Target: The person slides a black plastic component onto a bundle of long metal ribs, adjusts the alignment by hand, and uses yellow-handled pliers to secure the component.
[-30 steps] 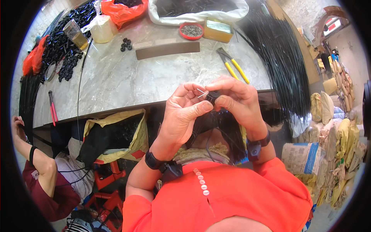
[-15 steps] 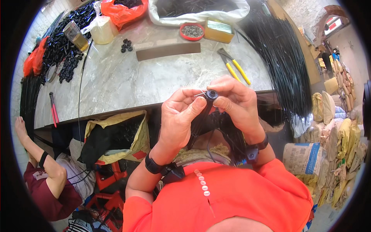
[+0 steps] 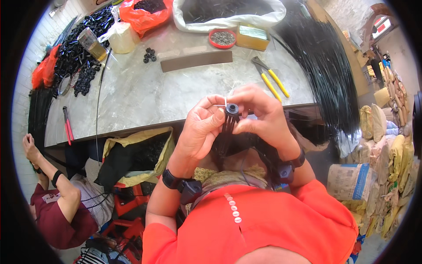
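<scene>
A small black round hub (image 3: 231, 108) with a hole in its middle is held up in front of the table's near edge. Thin black rods (image 3: 229, 125) hang down from it in a bundle. My left hand (image 3: 203, 127) pinches the hub's left side between thumb and fingers. My right hand (image 3: 260, 116), slightly blurred, curls at the other side, its thumb by the rods and its fingers around the hub. Two pale thin wire ends (image 3: 225, 101) stick out by the hub's left side, one upright and one sideways. The right fingertips are partly hidden.
On the grey table (image 3: 193, 86) lie yellow-handled pliers (image 3: 275, 83), red-handled pliers (image 3: 67, 126), a brown strip (image 3: 196, 61) and a red dish (image 3: 222, 38) of small metal bits. Long black rods (image 3: 332, 75) cover the right end. Another person (image 3: 66, 198) sits at left.
The hub has shifted a little left and the rods below show more. My right thumb has moved lower, and one wire end now stands upright. The other person's hand has changed position.
</scene>
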{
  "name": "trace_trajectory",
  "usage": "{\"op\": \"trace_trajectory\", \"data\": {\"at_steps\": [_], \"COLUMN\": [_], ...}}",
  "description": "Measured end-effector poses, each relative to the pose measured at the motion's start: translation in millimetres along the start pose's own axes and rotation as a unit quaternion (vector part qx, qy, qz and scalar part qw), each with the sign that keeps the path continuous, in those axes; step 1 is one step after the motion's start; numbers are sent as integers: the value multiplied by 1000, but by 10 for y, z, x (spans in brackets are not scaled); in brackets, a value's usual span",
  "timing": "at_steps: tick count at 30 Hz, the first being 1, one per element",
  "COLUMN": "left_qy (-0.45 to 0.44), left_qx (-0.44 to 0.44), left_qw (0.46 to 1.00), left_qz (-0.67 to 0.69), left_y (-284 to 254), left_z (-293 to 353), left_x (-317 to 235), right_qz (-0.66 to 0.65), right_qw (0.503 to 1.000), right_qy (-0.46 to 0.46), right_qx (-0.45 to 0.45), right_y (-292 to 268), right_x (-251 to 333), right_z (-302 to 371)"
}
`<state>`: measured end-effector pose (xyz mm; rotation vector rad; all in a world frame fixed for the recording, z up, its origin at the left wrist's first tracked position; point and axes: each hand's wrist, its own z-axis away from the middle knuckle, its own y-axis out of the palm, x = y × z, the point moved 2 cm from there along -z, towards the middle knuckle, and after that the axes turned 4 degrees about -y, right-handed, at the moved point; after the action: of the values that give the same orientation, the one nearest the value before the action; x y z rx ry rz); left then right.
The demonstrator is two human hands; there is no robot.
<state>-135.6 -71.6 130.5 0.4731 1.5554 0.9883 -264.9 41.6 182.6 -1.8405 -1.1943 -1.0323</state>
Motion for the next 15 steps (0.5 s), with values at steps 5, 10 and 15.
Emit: {"op": "trace_trajectory", "data": {"at_steps": [5,10,15], "left_qy": [91,307,288], "left_qx": [-134,-236,-236], "left_qw": [984,871,829], "left_qz": [-67,-301,-418], "left_y": [25,260,367], "left_z": [148,471,566], "left_x": [-46,-226,-348], "right_qz": [64,107,144], "right_qw": [997,992,984], "right_qy": [-5,-7,-68], "right_qx": [-32,-67,-76], "right_y": [193,383,567], "right_x": [-61,-65,-118], "right_z": [34,45,35]}}
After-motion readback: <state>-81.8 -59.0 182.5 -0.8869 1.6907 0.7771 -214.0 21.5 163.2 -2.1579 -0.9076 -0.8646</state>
